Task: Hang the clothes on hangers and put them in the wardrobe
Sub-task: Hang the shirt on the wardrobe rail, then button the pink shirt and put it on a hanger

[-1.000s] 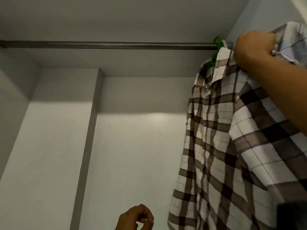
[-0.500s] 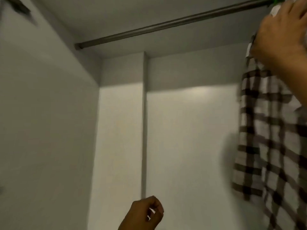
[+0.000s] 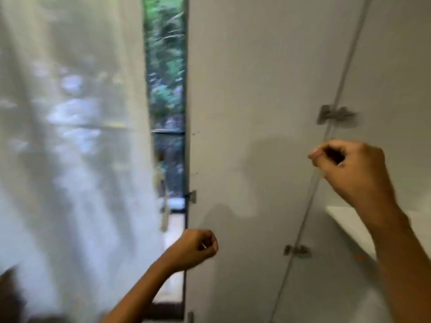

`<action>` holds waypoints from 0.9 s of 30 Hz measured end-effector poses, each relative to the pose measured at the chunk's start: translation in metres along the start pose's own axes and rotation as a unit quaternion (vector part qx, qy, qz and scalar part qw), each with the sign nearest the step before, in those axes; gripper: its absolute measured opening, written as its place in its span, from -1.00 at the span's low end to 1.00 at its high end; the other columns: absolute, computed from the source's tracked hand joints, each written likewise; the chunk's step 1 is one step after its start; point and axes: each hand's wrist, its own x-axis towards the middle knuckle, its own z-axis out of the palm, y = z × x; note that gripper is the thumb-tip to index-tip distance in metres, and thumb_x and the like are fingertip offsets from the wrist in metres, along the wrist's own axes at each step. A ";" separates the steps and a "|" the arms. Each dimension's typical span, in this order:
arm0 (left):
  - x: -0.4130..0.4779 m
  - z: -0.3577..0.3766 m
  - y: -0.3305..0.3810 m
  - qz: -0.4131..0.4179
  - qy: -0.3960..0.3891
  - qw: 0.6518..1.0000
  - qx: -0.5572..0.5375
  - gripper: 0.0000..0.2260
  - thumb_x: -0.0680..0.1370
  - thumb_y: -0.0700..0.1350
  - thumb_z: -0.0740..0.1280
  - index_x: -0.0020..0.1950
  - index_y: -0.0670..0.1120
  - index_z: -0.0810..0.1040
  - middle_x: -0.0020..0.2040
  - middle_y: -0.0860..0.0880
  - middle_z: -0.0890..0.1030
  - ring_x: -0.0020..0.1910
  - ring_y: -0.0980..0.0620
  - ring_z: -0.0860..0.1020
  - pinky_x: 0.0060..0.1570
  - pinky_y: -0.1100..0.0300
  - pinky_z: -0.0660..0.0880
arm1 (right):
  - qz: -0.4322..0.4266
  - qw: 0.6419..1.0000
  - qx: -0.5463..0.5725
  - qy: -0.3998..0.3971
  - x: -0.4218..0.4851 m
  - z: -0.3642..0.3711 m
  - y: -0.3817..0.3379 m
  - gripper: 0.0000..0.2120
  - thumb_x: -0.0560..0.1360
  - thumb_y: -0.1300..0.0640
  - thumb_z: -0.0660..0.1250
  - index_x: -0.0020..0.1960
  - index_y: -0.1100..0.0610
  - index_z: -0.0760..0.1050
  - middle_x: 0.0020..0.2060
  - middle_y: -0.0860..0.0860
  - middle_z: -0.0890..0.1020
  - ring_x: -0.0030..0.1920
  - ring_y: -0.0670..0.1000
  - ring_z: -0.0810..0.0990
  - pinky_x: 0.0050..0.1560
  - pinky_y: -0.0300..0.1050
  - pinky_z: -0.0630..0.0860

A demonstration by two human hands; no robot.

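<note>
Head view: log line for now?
left hand: curled, empty | right hand: raised, curled, empty | in view: white hinged door, sheer white curtain

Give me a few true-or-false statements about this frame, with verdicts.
1. The right hand grips a checked shirt. False: it holds nothing, and no shirt is in view.
2. The left hand is curled and empty. True.
3. A pale curtain hangs at the left. True.
4. The white door has no hinges. False: a metal hinge shows on its right edge.
5. Greenery shows through the window. True.
</note>
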 end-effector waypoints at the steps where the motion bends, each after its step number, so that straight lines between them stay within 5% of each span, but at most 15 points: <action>1: -0.034 -0.014 -0.026 -0.052 0.030 0.998 -0.003 -0.90 0.51 -0.12 0.32 -0.18 0.07 0.54 -0.31 0.19 0.57 -0.32 0.26 0.51 -0.22 0.46 0.39 | -0.010 0.998 0.032 -0.047 -0.010 0.037 -0.020 -0.87 0.46 0.08 0.38 -0.18 0.13 0.64 -0.30 0.09 0.67 -0.23 0.10 0.62 -0.08 0.01 0.56; 5: -0.194 -0.051 -0.105 -0.242 0.152 0.958 -0.017 -0.83 0.49 -0.14 0.33 -0.22 0.12 0.51 -0.30 0.20 0.57 -0.31 0.28 0.52 -0.22 0.47 0.39 | -0.072 0.955 0.142 -0.249 -0.086 0.167 -0.115 -0.87 0.46 0.12 0.38 -0.25 0.10 0.60 -0.34 0.07 0.66 -0.31 0.03 0.57 -0.18 -0.13 0.49; 10: -0.405 -0.064 -0.140 -0.422 0.277 0.863 -0.015 -0.92 0.50 -0.15 0.36 -0.19 -0.02 0.56 -0.29 0.11 0.57 -0.31 0.35 0.52 -0.23 0.40 0.42 | -0.185 0.843 0.202 -0.462 -0.216 0.253 -0.248 -0.85 0.47 0.08 0.33 -0.24 0.05 0.61 -0.34 -0.01 0.65 -0.24 0.02 0.60 -0.14 -0.05 0.53; 14: -0.564 -0.061 -0.149 -0.536 0.368 0.759 -0.024 -0.93 0.51 -0.20 0.36 -0.16 -0.06 0.53 -0.24 -0.01 0.58 -0.31 0.38 0.51 -0.26 0.45 0.37 | -0.275 0.769 0.220 -0.535 -0.318 0.291 -0.350 -0.82 0.47 0.09 0.34 -0.31 -0.03 0.52 -0.40 -0.05 0.59 -0.32 -0.04 0.54 -0.29 -0.18 0.43; 17: -0.667 -0.047 -0.157 -0.618 0.401 0.676 -0.039 -0.89 0.51 -0.15 0.36 -0.13 -0.20 0.57 -0.15 -0.18 0.64 -0.20 0.05 0.58 -0.14 0.15 0.46 | -0.325 0.714 0.217 -0.581 -0.396 0.320 -0.416 -0.89 0.48 0.06 0.34 -0.20 0.00 0.59 -0.28 -0.01 0.65 -0.21 0.03 0.60 -0.16 -0.08 0.52; 20: -0.748 -0.032 -0.165 -0.670 0.416 0.610 -0.074 -0.84 0.51 -0.13 0.37 -0.10 -0.25 0.57 -0.12 -0.20 0.65 -0.10 -0.11 0.60 -0.10 0.08 0.47 | -0.375 0.661 0.185 -0.623 -0.467 0.346 -0.474 -0.87 0.50 0.04 0.32 -0.14 0.05 0.61 -0.20 0.02 0.66 -0.14 0.07 0.61 -0.15 -0.09 0.50; 27: -0.850 -0.025 -0.182 -0.702 0.456 0.528 -0.141 -0.78 0.48 -0.04 0.36 -0.17 -0.22 0.53 -0.31 -0.06 0.47 -0.32 0.09 0.41 -0.25 0.18 0.37 | -0.444 0.577 0.113 -0.677 -0.579 0.400 -0.585 -0.81 0.50 0.06 0.28 -0.09 0.18 0.56 -0.16 0.08 0.64 -0.10 0.10 0.60 -0.17 -0.06 0.52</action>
